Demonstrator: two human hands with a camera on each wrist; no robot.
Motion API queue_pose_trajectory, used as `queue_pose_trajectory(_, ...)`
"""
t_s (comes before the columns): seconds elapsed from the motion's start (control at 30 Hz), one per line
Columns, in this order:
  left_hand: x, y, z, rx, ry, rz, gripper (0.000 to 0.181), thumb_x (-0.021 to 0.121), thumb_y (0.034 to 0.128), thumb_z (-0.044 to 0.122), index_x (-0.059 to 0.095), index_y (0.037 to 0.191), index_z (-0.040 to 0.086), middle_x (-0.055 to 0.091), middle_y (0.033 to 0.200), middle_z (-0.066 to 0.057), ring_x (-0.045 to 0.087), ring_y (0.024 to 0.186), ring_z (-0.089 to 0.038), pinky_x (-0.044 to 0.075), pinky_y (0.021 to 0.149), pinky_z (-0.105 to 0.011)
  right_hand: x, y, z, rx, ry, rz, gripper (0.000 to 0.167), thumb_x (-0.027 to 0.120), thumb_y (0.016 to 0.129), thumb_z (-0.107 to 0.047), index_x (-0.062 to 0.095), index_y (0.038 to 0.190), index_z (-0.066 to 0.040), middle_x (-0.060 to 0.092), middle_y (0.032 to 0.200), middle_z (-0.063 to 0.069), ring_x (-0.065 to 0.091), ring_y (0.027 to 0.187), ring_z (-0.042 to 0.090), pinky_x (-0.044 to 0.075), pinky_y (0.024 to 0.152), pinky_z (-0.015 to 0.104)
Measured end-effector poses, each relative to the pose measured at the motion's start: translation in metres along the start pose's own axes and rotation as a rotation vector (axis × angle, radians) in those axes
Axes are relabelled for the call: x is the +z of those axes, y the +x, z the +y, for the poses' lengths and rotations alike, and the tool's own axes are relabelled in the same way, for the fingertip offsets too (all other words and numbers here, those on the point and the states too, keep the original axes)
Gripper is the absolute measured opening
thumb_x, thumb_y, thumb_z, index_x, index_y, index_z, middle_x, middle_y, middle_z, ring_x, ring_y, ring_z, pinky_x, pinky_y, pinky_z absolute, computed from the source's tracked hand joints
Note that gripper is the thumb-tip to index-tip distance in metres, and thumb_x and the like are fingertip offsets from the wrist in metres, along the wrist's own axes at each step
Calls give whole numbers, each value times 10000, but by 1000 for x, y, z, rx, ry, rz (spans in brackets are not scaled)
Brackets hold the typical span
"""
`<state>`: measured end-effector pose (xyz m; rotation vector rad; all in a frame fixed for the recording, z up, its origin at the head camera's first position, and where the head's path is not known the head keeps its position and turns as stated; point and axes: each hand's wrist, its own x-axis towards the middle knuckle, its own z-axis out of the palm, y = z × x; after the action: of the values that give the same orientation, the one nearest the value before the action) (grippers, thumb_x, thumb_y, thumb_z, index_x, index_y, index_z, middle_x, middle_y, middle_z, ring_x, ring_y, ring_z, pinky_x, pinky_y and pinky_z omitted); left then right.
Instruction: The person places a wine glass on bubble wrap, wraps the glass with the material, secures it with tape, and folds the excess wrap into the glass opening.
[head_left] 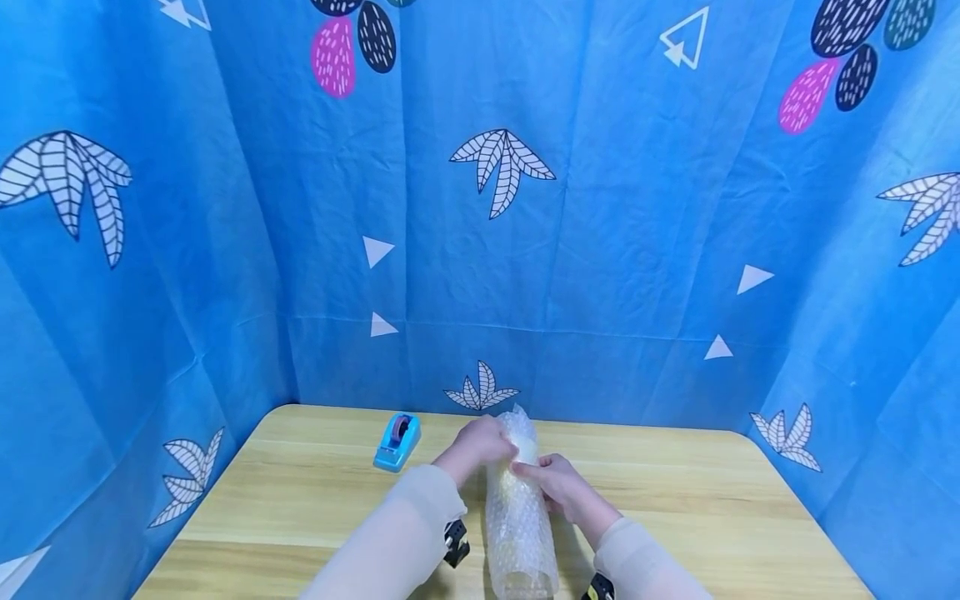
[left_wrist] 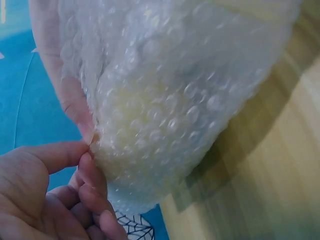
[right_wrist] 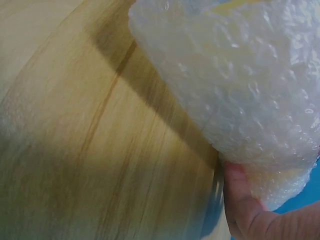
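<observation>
A long roll of clear bubble wrap (head_left: 522, 533) lies on the table, its open end towards me; something yellowish shows dimly through the layers. Near its far part, my left hand (head_left: 486, 440) pinches the wrap's edge between thumb and forefinger. The left wrist view shows this pinch, with the left hand (left_wrist: 55, 192) beside the bubble wrap (left_wrist: 165, 105). From the right side my right hand (head_left: 564, 487) grips the roll, thumb on top. In the right wrist view only part of the right hand (right_wrist: 250, 205) shows against the wrap (right_wrist: 235, 85). What is inside cannot be made out.
A blue tape dispenser (head_left: 397, 442) with a tape roll stands left of the hands, towards the back of the wooden table (head_left: 675, 492). Blue patterned cloth (head_left: 480, 275) hangs behind the table and at both sides.
</observation>
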<state>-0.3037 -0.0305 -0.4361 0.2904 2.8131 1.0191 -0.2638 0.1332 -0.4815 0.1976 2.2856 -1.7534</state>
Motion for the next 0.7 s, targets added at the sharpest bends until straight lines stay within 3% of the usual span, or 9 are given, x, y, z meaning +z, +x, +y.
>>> queue_pose_trajectory(0.13, -6, 1, 1, -37, 35, -8, 371, 815, 778, 231, 690, 1026, -16, 673, 1034, -139, 629, 935, -304, 546, 877, -468, 2, 0, -1, -1, 0, -1, 618, 786, 858, -354, 430, 1157, 53, 558, 1041, 169, 625, 859, 245, 576, 720, 359)
queue_pose_trajectory(0.27, -6, 1, -1, -19, 50, -20, 448, 813, 795, 256, 679, 1113, -30, 667, 1115, -170, 630, 1007, -336, 528, 928, -481, 3, 0, -1, 6, -4, 7, 618, 791, 856, -357, 433, 1152, 50, 561, 1032, 168, 629, 853, 244, 580, 718, 360)
queue_pose_trajectory(0.37, -3, 1, -6, 5, 13, -24, 548, 799, 830, 294, 638, 1253, -16, 650, 1221, -192, 609, 1117, -372, 491, 993, -514, 2, 1, -1, 4, -4, 7, 617, 787, 861, -359, 440, 1156, 57, 563, 1042, 173, 627, 877, 255, 583, 742, 378)
queue_pose_trajectory(0.43, 1, 1, -13, -13, -73, -46, 580, 785, 851, 333, 618, 1291, -6, 652, 1219, -192, 607, 1123, -376, 482, 1005, -525, 0, 0, -1, 3, 0, 4, 617, 785, 863, -356, 450, 1164, 67, 571, 1044, 177, 628, 883, 258, 586, 751, 387)
queue_pose_trajectory(0.53, 9, 1, -24, -83, -233, -64, 550, 780, 865, 355, 621, 1228, -25, 655, 1117, -180, 625, 1021, -344, 521, 941, -502, -1, -1, -1, 0, -2, 5, 628, 791, 861, -350, 465, 1179, 83, 575, 1031, 173, 622, 863, 246, 589, 736, 375)
queue_pose_trajectory(0.6, 14, 2, -29, -124, -327, -58, 461, 786, 864, 336, 633, 1092, -35, 641, 999, -141, 620, 901, -294, 556, 842, -444, -2, -1, -1, -6, -32, 20, 679, 800, 852, -368, 463, 1209, 102, 578, 1030, 183, 623, 858, 253, 589, 732, 377)
queue_pose_trajectory(0.7, 19, 2, -31, -134, -374, -23, 376, 801, 858, 295, 601, 960, -7, 590, 907, -102, 575, 800, -243, 538, 707, -347, -3, 0, 0, -69, -141, 71, 812, 814, 832, -403, 422, 1303, 129, 591, 1076, 220, 631, 905, 285, 583, 774, 416)
